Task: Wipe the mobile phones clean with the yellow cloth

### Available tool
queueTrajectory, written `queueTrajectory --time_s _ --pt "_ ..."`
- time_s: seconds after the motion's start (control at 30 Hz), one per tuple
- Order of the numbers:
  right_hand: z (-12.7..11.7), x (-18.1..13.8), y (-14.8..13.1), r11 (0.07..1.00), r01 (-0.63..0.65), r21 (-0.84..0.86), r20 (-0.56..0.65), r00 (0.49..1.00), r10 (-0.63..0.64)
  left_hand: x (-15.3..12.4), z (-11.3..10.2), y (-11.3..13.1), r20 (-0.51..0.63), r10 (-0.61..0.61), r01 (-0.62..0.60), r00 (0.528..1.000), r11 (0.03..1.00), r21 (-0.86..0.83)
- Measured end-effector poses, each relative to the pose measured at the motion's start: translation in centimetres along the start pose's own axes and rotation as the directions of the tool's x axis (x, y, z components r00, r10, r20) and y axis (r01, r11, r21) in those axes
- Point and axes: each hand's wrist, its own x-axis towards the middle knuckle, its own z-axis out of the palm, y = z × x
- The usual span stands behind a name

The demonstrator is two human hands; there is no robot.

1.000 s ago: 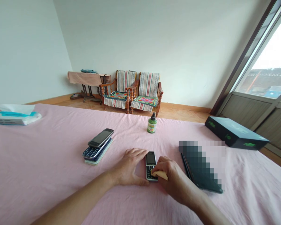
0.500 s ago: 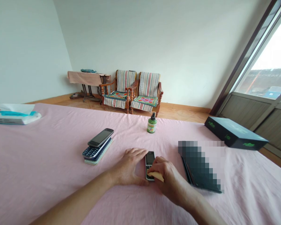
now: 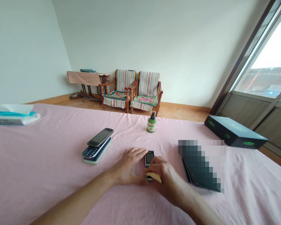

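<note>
A small black keypad phone [image 3: 150, 156] lies flat on the pink cloth in the middle. My left hand [image 3: 128, 165] rests beside it with fingers curled against its left edge, holding it still. My right hand [image 3: 165, 176] is closed on a small yellowish pad [image 3: 154, 176] and presses it onto the phone's lower half, covering the keypad.
A stack of three phones [image 3: 97, 146] lies to the left. A green spray bottle [image 3: 151, 123] stands behind. A dark device [image 3: 201, 178] lies at the right, partly blurred, with a dark box [image 3: 234, 135] beyond. A tissue pack [image 3: 12, 114] sits far left.
My right hand with the pad has slid left and up along the phone, covering more of its keypad. My left hand has stayed in place.
</note>
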Motion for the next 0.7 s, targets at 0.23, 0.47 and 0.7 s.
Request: queueTrajectory --time_s 0.23,0.47,0.7 --pt "-0.5 -0.1 0.1 1.000 -0.004 -0.025 0.009 1.000 0.004 0.0 -0.1 -0.1 0.024 0.003 -0.003 1.000 1.000 -0.005" --pt "-0.6 -0.2 0.1 0.998 -0.055 -0.009 -0.003 0.998 0.055 -0.1 -0.1 -0.2 0.029 -0.004 0.004 1.000 1.000 0.005" --pt "-2.0 -0.7 0.6 0.988 -0.155 -0.014 0.012 0.988 0.155 0.1 -0.5 0.3 0.059 -0.019 0.019 0.998 1.000 0.006"
